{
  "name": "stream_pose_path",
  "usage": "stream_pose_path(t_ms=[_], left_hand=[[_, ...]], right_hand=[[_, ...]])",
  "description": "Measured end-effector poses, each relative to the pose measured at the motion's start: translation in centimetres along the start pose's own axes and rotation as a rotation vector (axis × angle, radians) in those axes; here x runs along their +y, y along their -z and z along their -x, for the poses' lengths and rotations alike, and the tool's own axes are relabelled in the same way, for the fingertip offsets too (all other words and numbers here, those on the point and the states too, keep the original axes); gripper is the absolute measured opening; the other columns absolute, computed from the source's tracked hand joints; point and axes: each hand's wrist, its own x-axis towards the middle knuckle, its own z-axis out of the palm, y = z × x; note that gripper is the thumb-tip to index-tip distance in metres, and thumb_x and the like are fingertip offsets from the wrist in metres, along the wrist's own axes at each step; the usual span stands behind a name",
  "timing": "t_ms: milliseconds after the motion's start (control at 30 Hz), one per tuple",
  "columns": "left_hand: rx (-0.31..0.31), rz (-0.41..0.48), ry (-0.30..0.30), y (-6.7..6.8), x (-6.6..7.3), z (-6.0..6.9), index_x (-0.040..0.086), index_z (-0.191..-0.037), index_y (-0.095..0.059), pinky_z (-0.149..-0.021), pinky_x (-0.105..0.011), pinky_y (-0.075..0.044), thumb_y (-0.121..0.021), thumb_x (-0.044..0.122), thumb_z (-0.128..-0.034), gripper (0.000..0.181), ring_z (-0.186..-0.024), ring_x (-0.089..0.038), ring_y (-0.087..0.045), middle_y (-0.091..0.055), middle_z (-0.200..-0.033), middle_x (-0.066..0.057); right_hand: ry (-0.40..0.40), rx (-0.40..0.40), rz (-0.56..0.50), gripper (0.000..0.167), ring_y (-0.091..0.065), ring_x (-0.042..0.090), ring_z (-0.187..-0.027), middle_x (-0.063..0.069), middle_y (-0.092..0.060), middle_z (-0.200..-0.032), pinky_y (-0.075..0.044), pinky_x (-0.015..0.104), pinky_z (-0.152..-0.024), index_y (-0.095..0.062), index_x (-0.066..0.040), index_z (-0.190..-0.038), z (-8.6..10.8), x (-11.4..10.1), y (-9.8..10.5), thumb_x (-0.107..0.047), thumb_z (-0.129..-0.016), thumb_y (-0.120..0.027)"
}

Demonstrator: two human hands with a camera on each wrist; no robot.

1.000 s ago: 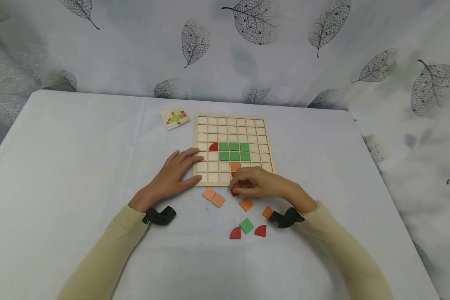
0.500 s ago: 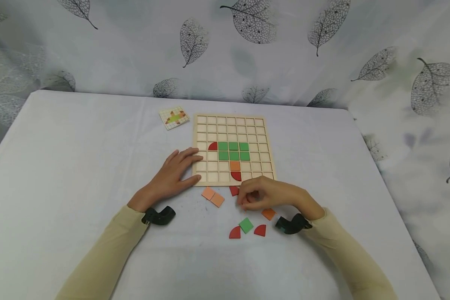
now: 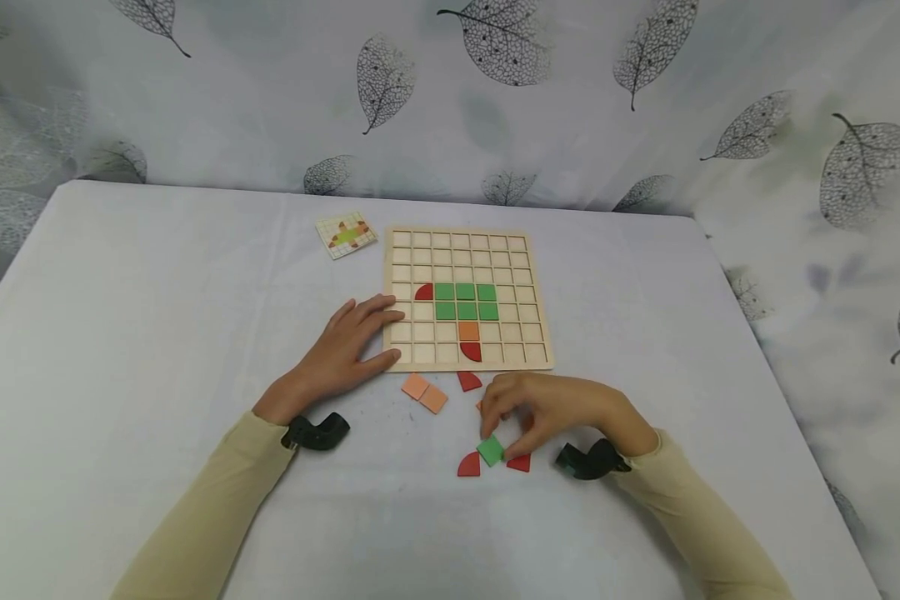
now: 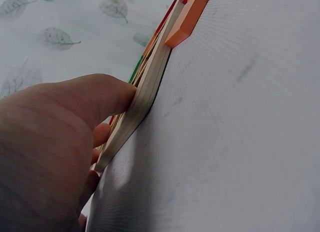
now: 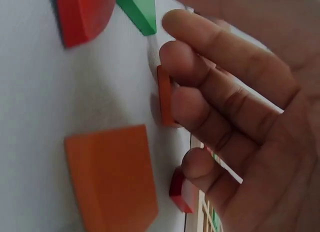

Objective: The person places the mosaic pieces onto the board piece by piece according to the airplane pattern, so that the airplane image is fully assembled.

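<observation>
My left hand (image 3: 339,358) rests on the left edge of the wooden grid board (image 3: 495,354), fingers spread; in the left wrist view its thumb (image 4: 112,94) presses the board's rim. On the board sit a block of green tiles (image 3: 466,302), an orange tile (image 3: 468,331) and two red quarter-round tiles (image 3: 424,292). In front of the board, my right hand (image 3: 547,406) reaches down over a loose green square tile (image 3: 490,451). Its index finger and thumb are spread at two corners of that tile, which lies flat on the cloth; a firm grip does not show.
Loose red quarter-round tiles (image 3: 469,465) lie beside the green tile, one (image 3: 468,381) by the board's front edge. Two light orange tiles (image 3: 424,392) lie left of these. An orange tile (image 5: 112,179) is under my right hand. A small pattern card (image 3: 347,235) lies behind left.
My right hand has moved from the board's front edge toward me, leaving the lower red quarter-round tile uncovered, and its thumb and index finger have spread. My left hand has stayed put.
</observation>
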Motion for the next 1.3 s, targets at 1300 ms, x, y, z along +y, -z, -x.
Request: stream_pose_path(t_ms=[1300], left_hand=[[-0.012,0.006,0.013,0.2,0.3,0.1,0.005,-0.138,-0.05,-0.121,-0.046,-0.007,-0.066,0.025,-0.0926,0.052,-0.143,-0.027,-0.03,-0.035,-0.153,-0.013]], right_hand=[[0.01,0.026,0.14,0.019,-0.053,0.006,-0.1,-0.007,-0.06,-0.1,-0.049,0.017,-0.086,-0.072,-0.017,-0.097,-0.3,-1.1,-1.1,-0.024,-0.082,-0.08]])
